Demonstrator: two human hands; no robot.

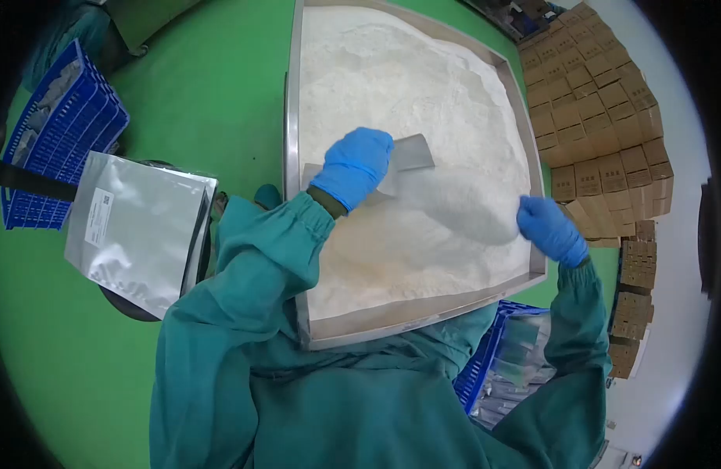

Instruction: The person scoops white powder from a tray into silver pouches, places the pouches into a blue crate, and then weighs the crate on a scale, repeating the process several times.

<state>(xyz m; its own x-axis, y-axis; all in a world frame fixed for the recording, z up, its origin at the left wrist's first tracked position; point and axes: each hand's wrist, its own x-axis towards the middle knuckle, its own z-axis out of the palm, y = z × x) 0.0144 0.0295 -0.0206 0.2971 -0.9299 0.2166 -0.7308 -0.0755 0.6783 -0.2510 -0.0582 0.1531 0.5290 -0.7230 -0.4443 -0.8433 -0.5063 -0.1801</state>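
A shallow metal tray (295, 125) with raised walls lies before me, filled with white powder (407, 78). My left hand (354, 168), in a blue glove, is closed on a flat grey metal scraper (413, 152) over the powder. My gloved right hand (552, 230) is closed near the tray's right wall. From it a blurred scoop-like grey tool (470, 207) reaches left across the powder, close to the scraper. Motion smears its outline, and my fingers hide its handle.
Silver foil bags (145, 227) lie stacked on a round-edged support at left. A blue crate (67, 148) stands behind them. Another blue crate (481, 363) holding clear and silvery packets sits below the tray's near right corner. Cardboard boxes (599, 117) are piled at right.
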